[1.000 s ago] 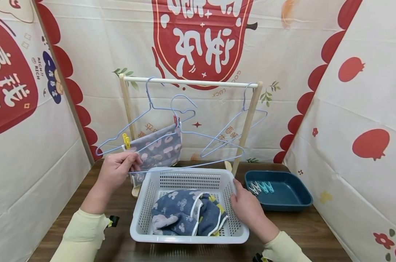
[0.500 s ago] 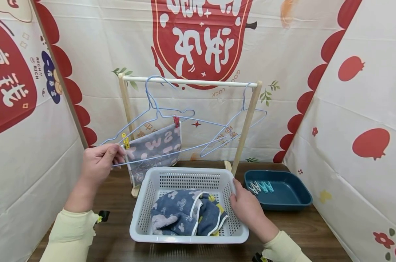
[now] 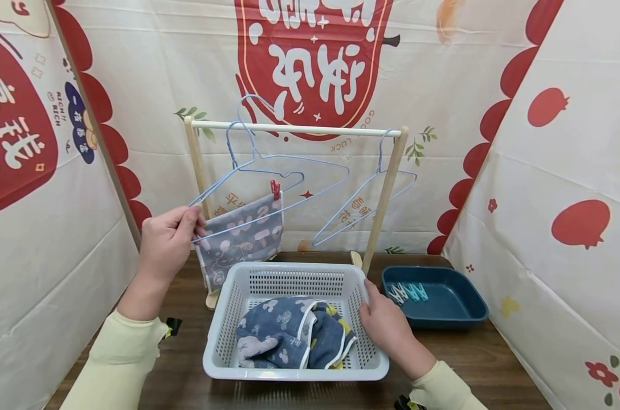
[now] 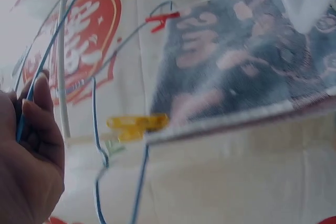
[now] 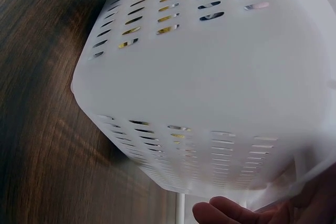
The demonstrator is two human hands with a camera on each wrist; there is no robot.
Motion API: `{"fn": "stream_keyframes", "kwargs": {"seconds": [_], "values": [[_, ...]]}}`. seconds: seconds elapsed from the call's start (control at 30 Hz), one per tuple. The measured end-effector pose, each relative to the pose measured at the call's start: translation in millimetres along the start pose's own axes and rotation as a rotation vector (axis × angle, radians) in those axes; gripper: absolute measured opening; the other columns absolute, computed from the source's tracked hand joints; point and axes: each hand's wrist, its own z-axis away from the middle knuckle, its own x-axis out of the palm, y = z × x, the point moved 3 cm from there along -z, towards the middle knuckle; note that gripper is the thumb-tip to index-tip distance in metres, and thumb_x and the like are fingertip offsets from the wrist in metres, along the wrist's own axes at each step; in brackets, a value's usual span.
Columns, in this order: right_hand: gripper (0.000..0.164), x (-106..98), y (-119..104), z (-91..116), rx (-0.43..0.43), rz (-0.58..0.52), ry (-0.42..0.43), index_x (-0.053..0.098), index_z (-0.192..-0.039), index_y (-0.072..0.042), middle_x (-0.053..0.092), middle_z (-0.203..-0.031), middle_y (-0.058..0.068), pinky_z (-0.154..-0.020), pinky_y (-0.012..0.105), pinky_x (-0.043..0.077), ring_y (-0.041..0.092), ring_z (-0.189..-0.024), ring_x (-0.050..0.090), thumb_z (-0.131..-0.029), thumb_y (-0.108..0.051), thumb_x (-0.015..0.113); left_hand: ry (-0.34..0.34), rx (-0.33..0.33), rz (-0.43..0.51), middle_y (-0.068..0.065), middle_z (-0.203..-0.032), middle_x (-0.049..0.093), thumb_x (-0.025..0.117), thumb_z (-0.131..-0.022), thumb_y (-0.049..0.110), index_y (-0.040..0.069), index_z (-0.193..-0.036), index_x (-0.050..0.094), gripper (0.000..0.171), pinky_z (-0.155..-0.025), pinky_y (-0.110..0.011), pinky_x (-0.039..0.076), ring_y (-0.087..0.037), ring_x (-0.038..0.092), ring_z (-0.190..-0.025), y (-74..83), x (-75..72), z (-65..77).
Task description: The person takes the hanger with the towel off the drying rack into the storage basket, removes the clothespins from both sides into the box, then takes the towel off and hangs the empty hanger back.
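My left hand (image 3: 168, 233) pinches a blue wire hanger (image 3: 256, 95) by its left end. That hanger's hook stands above the rack's rod (image 3: 315, 130). Behind it, a second blue hanger hangs on the rod, with a grey patterned cloth (image 3: 243, 236) clipped on by a red clothespin (image 3: 275, 189) and a yellow clothespin (image 4: 136, 125). The yellow one is hidden behind my left hand in the head view. My right hand (image 3: 392, 327) grips the right rim of a white plastic basket (image 3: 294, 374). A crumpled blue-grey cloth (image 3: 276, 327) with white edging lies inside.
Another blue hanger (image 3: 347, 206) hangs at the rod's right end, beside the wooden upright (image 3: 387, 196). On the brown table, right of the basket, sits a dark blue tray (image 3: 453, 304) with several white and teal clothespins (image 3: 415, 292). Printed cloth walls enclose the table.
My left hand first went left, then came back right and up. The held hanger's hook rose from below the rod to above it. My right hand and the basket stayed put.
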Motion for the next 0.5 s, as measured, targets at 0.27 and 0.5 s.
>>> {"fn": "stream_keyframes", "kwargs": {"seconds": [0.27, 0.5], "values": [[0.069, -0.2, 0.5, -0.3, 0.002, 0.01, -0.001, 0.035, -0.17, -0.002, 0.07, -0.136, 0.029, -0.057, 0.041, 0.065, 0.025, -0.081, 0.079, -0.109, -0.018, 0.065, 0.002, 0.132, -0.061, -0.003, -0.066, 0.07, 0.071, -0.11, 0.014, 0.002, -0.081, 0.076, 0.032, -0.058, -0.014, 0.045, -0.012, 0.06, -0.057, 16.7, 35.8, -22.8], [0.069, 0.0, -1.0, -0.3, 0.0, 0.015, 0.003, 0.035, -0.169, -0.001, 0.07, -0.136, 0.029, -0.057, 0.041, 0.065, 0.026, -0.082, 0.079, -0.109, -0.017, 0.065, -0.056, 0.148, -0.127, -0.001, -0.065, 0.066, 0.067, -0.113, 0.024, 0.008, -0.079, 0.073, 0.039, -0.054, -0.022, 0.039, -0.015, 0.054, -0.054, 31.5, 60.4, -37.1]]}}
